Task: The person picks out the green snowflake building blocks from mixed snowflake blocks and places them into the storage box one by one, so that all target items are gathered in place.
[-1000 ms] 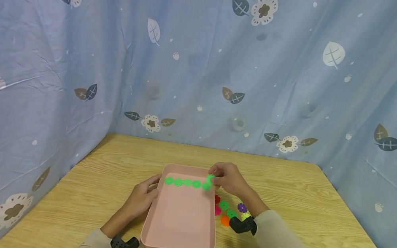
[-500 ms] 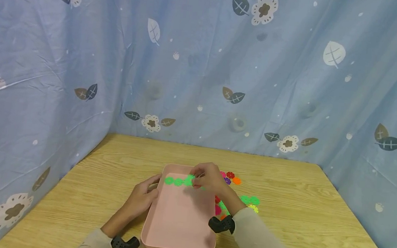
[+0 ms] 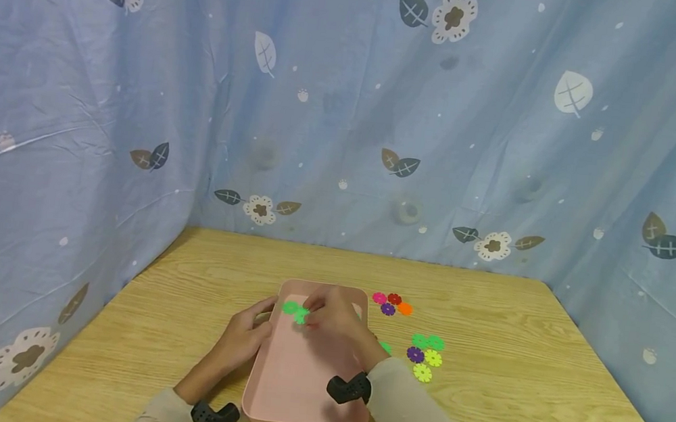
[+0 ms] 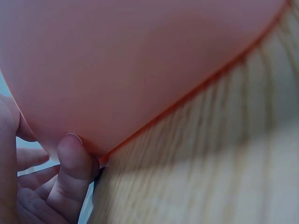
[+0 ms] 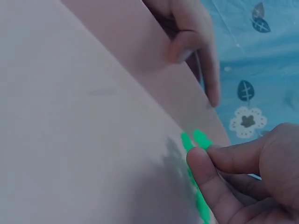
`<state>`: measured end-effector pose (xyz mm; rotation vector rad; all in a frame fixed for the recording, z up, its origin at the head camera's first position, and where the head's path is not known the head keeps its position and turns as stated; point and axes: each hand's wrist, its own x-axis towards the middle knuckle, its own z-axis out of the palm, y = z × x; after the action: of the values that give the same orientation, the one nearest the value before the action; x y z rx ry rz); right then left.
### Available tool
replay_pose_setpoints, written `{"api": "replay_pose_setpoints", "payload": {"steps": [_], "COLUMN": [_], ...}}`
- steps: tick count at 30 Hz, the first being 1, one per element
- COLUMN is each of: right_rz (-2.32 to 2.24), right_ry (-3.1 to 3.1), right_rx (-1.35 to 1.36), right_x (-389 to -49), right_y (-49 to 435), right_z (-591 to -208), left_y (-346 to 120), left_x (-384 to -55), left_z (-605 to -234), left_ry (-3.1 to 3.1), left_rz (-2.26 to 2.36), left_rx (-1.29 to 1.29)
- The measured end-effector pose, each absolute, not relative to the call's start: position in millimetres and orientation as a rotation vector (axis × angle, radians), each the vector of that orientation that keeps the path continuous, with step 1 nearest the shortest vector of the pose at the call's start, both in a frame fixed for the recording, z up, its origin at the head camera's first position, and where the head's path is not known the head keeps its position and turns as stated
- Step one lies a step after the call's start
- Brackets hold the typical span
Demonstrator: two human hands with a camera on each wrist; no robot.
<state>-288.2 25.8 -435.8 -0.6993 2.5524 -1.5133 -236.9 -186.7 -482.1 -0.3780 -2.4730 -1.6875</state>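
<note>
My left hand (image 3: 244,338) holds the left wall of a pink tray (image 3: 302,391); the left wrist view has its thumb (image 4: 74,156) pressed on the wall and other fingers past the edge. Over the tray's far part is my right hand (image 3: 336,319). Between thumb and forefinger it pinches a green flower-shaped plastic disc (image 5: 202,138), just above a row of green discs. The row's left end disc (image 3: 290,308) and its right end disc (image 3: 357,317) show in the head view; the hand hides most of the middle.
Right of the tray, several loose discs lie on the wooden table (image 3: 513,364): a pink, red, purple and orange cluster (image 3: 391,304), and a green, purple and yellow cluster (image 3: 425,357). A blue patterned curtain (image 3: 348,103) borders the table at the back and sides.
The right hand has moved left across the tray with the green disc, from the row's right end to near its left end. The left hand has stayed on the tray.
</note>
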Motion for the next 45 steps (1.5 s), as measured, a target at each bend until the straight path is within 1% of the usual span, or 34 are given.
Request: {"api": "replay_pose_setpoints", "payload": {"steps": [10,22,30,37,45], "right_rz": [-1.617,-1.631,-1.611,-1.468,-1.476], "right_ry": [2.437,2.449,2.451,2.595,2.629], "right_rx": [-0.49,-0.486,-0.565,-0.718,-0.758], "right_x": [-283,-282,-279,-275,-265], "right_y": [2,-2,3,6,16], "right_z": [-446,-449,-448,-442,-436], "left_y": [-187,-185,-184,-187,-186], "left_x": [-235,-237,-236,-236,-236], "left_z": [-481,-478,-479,-478,-480], "left_ry": [-2.487,-2.48,-2.492,-2.491,-2.497], "left_rz": [-1.69,-1.7,-1.683,-1.664,-1.696], "left_rx": [-0.367,-0.374,-0.363,-0.364,-0.366]}}
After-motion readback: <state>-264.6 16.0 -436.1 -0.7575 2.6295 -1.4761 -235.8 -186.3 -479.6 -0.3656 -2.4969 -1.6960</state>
